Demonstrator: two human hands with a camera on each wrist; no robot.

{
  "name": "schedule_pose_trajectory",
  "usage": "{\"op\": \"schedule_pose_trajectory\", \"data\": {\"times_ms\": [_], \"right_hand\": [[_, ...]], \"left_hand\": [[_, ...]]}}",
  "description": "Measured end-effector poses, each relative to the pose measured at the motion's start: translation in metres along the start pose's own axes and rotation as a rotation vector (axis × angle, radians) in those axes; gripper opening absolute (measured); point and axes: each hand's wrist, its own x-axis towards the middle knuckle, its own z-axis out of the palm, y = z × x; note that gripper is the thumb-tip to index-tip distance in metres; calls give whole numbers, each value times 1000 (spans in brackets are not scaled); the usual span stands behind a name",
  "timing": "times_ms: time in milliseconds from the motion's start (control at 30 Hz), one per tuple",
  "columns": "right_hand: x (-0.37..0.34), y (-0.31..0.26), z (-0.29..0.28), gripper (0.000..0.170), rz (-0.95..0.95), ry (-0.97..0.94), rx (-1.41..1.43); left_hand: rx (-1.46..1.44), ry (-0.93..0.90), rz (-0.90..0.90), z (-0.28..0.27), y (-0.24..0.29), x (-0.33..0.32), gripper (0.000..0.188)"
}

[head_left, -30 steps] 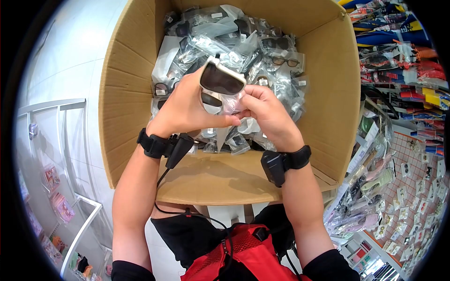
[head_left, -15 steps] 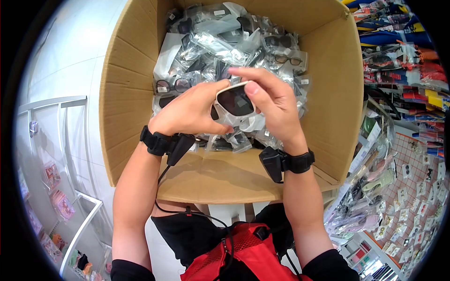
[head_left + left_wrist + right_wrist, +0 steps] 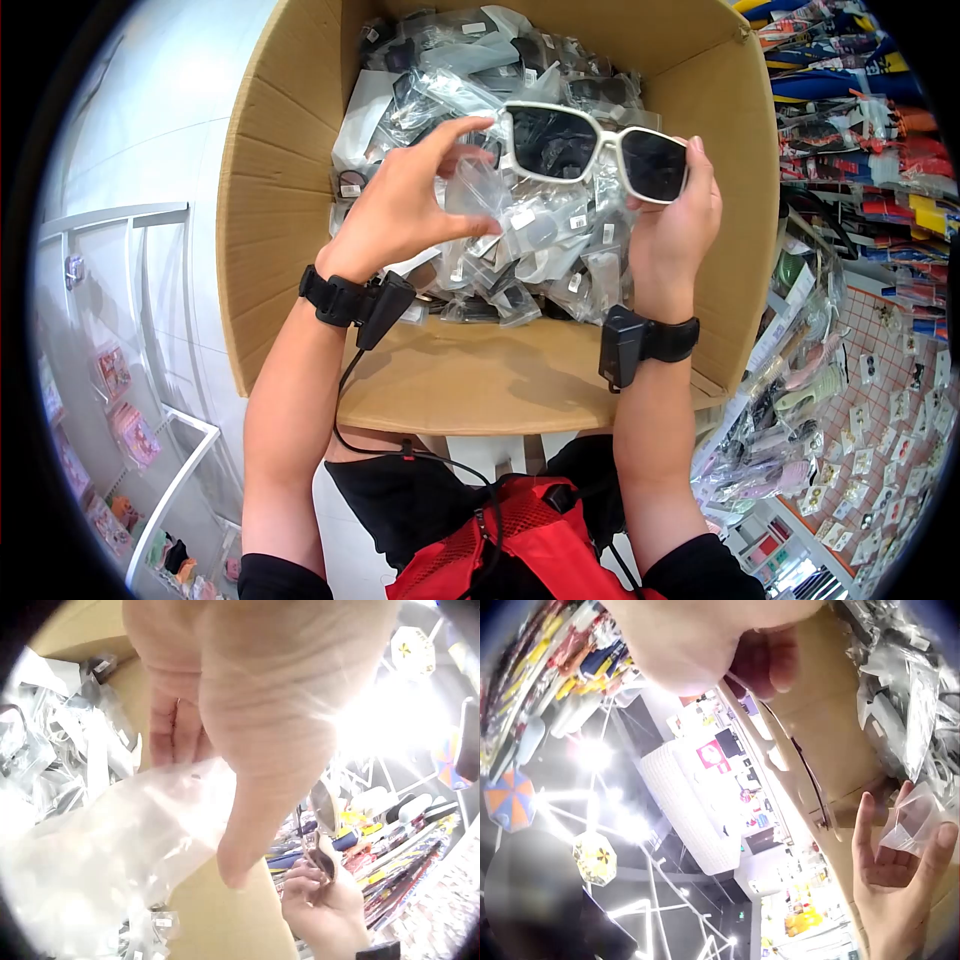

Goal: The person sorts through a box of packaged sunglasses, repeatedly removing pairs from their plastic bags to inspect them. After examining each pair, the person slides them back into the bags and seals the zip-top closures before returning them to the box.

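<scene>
White-framed sunglasses (image 3: 607, 140) with dark lenses are raised over the pile in the head view. My right hand (image 3: 672, 235) pinches them at their right end between thumb and fingers. A clear plastic bag (image 3: 476, 190) hangs in my left hand (image 3: 400, 210), between the spread thumb and index finger. In the left wrist view the bag (image 3: 112, 840) spreads out large beyond the fingers. Curled lower fingers of the left hand (image 3: 892, 892) lie around the bag in the right wrist view. Beneath both hands lies a pile of bagged eyeglasses and sunglasses (image 3: 470, 85).
A large cardboard box (image 3: 460, 395) surrounds the pile, its walls rising left, right and behind. Bagged goods (image 3: 850, 120) hang at the right, above a grid rack (image 3: 860, 330) of small carded items. A white metal rack (image 3: 175, 490) stands at the left.
The sunglasses have come away from the left hand and moved right in the right hand, now showing both lenses. The bag stays with the left hand, whose thumb and index finger have spread.
</scene>
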Motion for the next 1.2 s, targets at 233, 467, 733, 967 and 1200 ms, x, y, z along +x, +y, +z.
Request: {"op": "schedule_pose_trajectory", "data": {"times_ms": [233,467,733,967,1200], "right_hand": [[3,3,-3,29,-33,29,-93],[-1,5,1,29,23,-60,-201],[-1,9,0,26,46,-36,-157],[-7,12,7,31,96,-22,-120],[-21,16,19,35,74,-222,-284]], "left_hand": [[-37,191,209,1,-2,5,82],[11,123,277,2,-4,4,80],[-10,11,309,1,-2,-1,83],[-13,-27,308,7,-2,-1,84],[35,-46,312,12,-7,-2,84]]}}
